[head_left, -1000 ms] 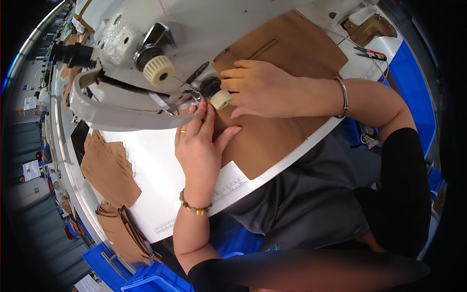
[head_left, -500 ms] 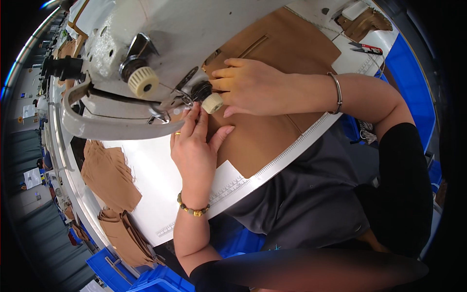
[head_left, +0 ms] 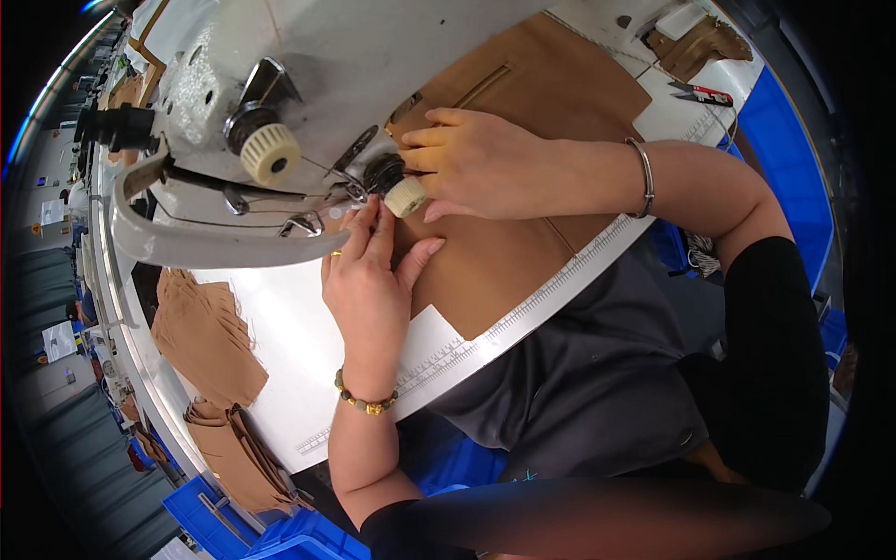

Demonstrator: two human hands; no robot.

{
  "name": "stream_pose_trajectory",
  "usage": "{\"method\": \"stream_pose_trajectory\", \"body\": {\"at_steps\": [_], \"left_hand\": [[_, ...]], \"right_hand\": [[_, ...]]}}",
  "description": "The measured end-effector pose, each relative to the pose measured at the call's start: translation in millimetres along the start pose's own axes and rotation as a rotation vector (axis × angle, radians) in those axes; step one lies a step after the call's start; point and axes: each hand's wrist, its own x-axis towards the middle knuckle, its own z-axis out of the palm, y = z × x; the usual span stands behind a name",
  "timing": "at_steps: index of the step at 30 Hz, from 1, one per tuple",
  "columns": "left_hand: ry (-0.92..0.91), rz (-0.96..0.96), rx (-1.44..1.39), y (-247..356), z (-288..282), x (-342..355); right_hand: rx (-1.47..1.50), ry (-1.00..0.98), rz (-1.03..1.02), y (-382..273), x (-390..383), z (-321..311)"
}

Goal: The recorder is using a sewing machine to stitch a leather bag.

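Observation:
A brown fabric panel [head_left: 495,271] with slit-like welt openings lies flat under the white sewing machine [head_left: 373,47]. My left hand [head_left: 367,294] rests at its left edge, fingertips close to the needle area and thumb spread out on the cloth. On the panel, just right of the machine's cream tension knob [head_left: 405,197], my right hand [head_left: 490,168] lies flat with fingers apart. Neither hand grips anything. Parts of the machine hide the needle and some of the fingertips.
Cut brown pieces [head_left: 207,341] lie on the white table left of my left hand, with a folded stack [head_left: 238,457] nearer me. Red-handled thread snips [head_left: 702,94] sit at the far right. A ruler strip [head_left: 523,313] runs along the front edge. Blue bins [head_left: 210,518] stand below.
The whole view has shifted slightly to the left. Both hands keep nearly the same place on the fabric.

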Motion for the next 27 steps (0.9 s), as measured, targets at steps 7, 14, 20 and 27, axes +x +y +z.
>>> {"method": "stream_pose_trajectory", "body": {"at_steps": [7,14,20,27], "left_hand": [[0.019,0.013,0.000,-0.7,1.0,-0.3],[0.011,0.007,0.028,-0.7,0.8,0.7],[0.014,-0.004,0.008,-1.8,1.9,0.3],[-0.005,-0.029,0.006,1.6,0.6,-1.9]], "right_hand": [[0.015,-0.018,0.008,0.7,1.0,3.6],[0.041,0.131,0.230,23.4,8.8,-37.7],[0.203,0.511,0.258,39.3,16.9,-42.8],[0.204,0.508,0.289,38.3,16.2,-34.8]]}}
